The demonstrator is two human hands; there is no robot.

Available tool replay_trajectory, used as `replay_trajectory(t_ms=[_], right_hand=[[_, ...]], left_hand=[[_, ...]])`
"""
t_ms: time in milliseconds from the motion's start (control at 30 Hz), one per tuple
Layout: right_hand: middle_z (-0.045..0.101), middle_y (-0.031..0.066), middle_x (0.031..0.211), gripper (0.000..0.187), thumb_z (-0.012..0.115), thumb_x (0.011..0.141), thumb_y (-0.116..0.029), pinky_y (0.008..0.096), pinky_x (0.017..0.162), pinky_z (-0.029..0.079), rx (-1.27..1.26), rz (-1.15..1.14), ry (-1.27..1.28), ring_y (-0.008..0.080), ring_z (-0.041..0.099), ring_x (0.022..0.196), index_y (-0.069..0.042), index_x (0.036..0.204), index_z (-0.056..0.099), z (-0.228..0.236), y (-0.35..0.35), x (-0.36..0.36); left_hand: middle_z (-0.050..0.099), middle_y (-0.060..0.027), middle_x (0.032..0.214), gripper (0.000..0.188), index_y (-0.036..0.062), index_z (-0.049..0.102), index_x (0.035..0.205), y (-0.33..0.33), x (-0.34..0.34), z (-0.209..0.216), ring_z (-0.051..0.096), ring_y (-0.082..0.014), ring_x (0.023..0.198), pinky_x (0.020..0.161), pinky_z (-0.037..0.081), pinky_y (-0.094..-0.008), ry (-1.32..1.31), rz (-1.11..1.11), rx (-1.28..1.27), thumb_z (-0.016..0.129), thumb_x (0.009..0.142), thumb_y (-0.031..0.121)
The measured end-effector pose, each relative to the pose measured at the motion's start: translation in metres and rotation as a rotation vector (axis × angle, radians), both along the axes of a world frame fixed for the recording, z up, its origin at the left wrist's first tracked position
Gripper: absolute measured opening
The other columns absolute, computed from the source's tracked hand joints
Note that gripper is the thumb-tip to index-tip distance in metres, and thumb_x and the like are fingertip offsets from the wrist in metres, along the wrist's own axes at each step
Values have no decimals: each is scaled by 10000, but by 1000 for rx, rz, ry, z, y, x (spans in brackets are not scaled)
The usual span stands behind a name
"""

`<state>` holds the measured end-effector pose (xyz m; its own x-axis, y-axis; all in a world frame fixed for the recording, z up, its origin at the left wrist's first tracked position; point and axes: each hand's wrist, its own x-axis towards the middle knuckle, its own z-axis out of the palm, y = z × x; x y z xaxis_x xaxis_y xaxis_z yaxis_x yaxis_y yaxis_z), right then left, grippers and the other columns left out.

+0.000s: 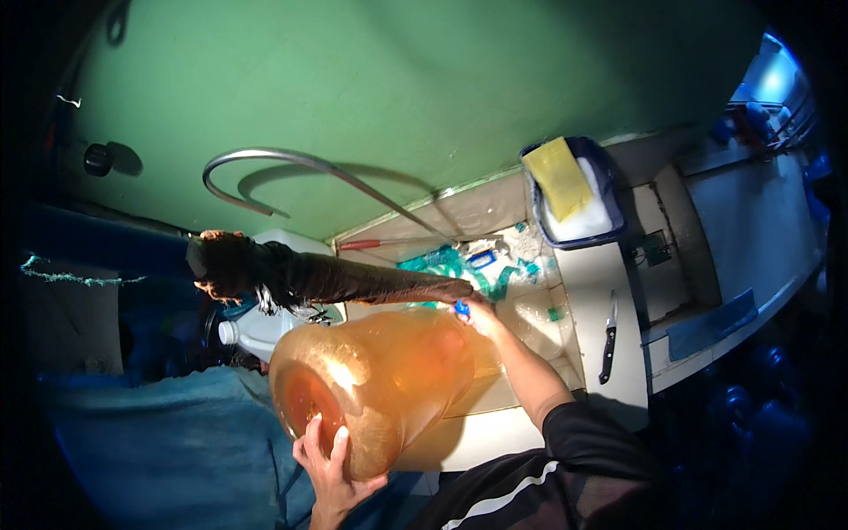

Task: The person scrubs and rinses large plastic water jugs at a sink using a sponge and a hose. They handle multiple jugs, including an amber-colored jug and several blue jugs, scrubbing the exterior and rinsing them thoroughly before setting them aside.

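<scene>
A large translucent amber bottle (pixel 415 362) lies tilted in front of me, its round base turned toward my left side. My left hand (pixel 340 464) grips the base, fingers hooked over the edge of its hollow. Past the bottle's far end, my right hand (pixel 480 316) is closed on a small blue thing (pixel 461 308) that I cannot identify. The bottle's neck is hidden from view. Just above the bottle runs a thick brown pole (pixel 380 278) with dark torn wrapping. Its right end reaches my right hand; I cannot tell whether they touch.
A curved metal pipe (pixel 300 157) rises from the tiled basin (pixel 552 331), where teal and white scraps lie. A blue tub (pixel 609 231) with a yellow sponge (pixel 559 181) and a knife (pixel 609 349) are on the right ledge. A whitish jug (pixel 265 331) stands behind the bottle.
</scene>
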<state>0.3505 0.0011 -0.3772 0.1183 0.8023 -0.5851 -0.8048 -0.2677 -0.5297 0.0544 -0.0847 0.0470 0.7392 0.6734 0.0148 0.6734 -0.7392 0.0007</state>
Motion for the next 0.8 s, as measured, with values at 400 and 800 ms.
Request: replay_trajectory(t_ms=[400,800], right_hand=[[648,207,1246,490,593,877,-217,387,918,512,-150,172,-933,293,653,1076,-66,1338,527,-4,18,-8],[664,89,1237,513,679,955,-388,343,958,487,59,27,-663,214,619,1108,-94,1366,595,-3,-33,-12]], left_hand=[[406,-270,1505,1091,139,497,1477,1,10,37,367,-472,1386,1126,242,-627,62,-29,-14,808,578,673],[468,-237,1460,1104,114,479,1471,-16,18,61,409,-446,1363,1097,362,-568,26,-148,21,909,536,512]])
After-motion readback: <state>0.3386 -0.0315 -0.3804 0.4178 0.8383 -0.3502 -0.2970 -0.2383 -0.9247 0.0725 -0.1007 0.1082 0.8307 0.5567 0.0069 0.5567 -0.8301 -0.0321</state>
